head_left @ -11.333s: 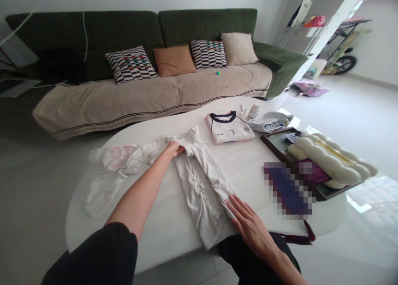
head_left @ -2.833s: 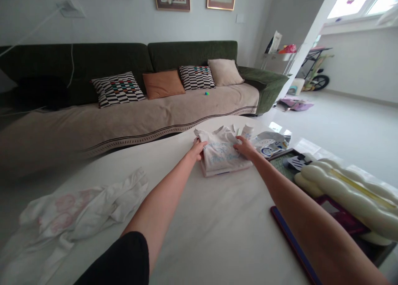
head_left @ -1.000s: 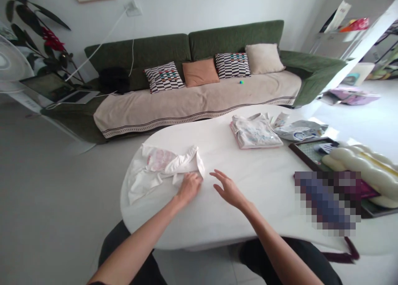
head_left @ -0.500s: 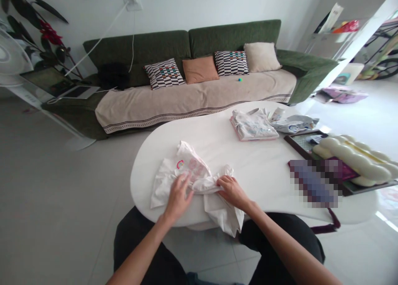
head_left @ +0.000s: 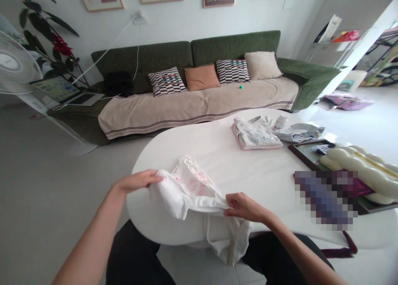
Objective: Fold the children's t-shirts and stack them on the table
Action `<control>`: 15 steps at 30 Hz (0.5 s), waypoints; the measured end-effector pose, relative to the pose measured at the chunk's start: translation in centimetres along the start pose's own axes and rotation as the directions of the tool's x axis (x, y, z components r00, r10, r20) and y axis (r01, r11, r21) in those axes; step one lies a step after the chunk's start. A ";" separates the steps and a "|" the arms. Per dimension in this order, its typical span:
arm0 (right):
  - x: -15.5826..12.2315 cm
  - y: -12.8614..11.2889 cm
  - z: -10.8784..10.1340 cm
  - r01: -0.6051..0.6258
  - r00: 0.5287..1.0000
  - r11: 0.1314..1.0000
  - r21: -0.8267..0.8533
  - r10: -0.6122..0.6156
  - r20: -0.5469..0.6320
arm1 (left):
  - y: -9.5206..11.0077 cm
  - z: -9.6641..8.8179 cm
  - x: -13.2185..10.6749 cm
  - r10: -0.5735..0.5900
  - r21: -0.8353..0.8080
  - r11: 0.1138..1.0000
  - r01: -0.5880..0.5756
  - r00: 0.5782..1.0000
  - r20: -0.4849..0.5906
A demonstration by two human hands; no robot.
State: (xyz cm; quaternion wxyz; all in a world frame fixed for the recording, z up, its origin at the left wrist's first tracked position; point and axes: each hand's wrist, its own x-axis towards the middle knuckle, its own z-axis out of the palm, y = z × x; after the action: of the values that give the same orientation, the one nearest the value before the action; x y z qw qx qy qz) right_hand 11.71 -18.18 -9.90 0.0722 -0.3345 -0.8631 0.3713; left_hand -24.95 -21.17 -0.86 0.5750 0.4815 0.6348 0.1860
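A white garment (head_left: pixel 174 194) with a pink print, shirt-like, lies bunched over the near left part of the white table (head_left: pixel 161 146). My left hand (head_left: pixel 144 179) pinches its left edge and holds it slightly raised. At the garment's right side my right hand (head_left: pixel 242 205) is closed on a gathered fold. Part of the cloth hangs over the table's front edge, below my right hand. The exact shape of the garment is hidden by its folds.
Farther back on the table lie a folded stack of clothes (head_left: pixel 256 134) and a plastic package (head_left: pixel 300 131). On the right stands a dark tray (head_left: pixel 298 150) with a cream wavy object (head_left: pixel 360 169). A green sofa (head_left: pixel 149 55) is behind; a fan (head_left: pixel 17 65) stands left.
My left hand has moved left and taken hold of the garment's left edge, pulling it up and outward. My right hand keeps its grip, slightly lower and further right. The view has tilted up.
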 end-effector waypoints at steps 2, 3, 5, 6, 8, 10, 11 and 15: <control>0.0 0.9 -2.7 -0.007 0.999 0.991 0.135 0.011 -0.032 | 5.4 -0.8 3.2 0.125 -0.119 0.985 -0.127 0.992 -0.029; 0.2 1.7 -4.2 -0.016 0.996 0.980 0.200 0.034 -0.086 | 8.0 -0.9 5.4 0.216 -0.189 0.955 -0.229 0.973 -0.085; 0.6 4.0 -7.3 -0.046 0.953 0.954 0.297 0.132 -0.274 | 12.3 -0.4 10.3 0.378 -0.260 0.861 -0.437 0.892 -0.246; 0.8 5.4 -8.6 -0.066 0.898 0.948 0.312 0.193 -0.395 | 13.7 0.0 12.6 0.404 -0.226 0.843 -0.488 0.852 -0.334; 1.0 8.2 -10.7 -0.141 0.718 0.958 0.250 0.273 -0.641 | 14.5 1.1 16.1 0.352 -0.046 0.895 -0.443 0.768 -0.535; 0.6 10.5 -11.4 -0.285 0.547 0.950 0.127 0.270 -0.793 | 12.8 2.0 18.0 0.275 0.109 0.956 -0.271 0.711 -0.648; 0.2 11.3 -11.1 -0.356 0.509 0.932 0.073 0.259 -0.821 | 11.1 2.3 18.5 0.236 0.151 0.972 -0.181 0.705 -0.669; -1.9 11.4 -5.9 -0.364 0.693 0.925 -0.106 0.193 -0.695 | 2.1 2.9 18.2 0.071 0.229 0.966 0.124 0.721 -0.689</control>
State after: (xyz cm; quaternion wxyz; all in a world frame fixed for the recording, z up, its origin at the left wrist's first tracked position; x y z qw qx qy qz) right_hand 21.33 -10.22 -13.32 0.2810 -0.5796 -0.7544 0.1265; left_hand -19.20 -6.09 -10.03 0.2311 0.4385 0.8289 0.2594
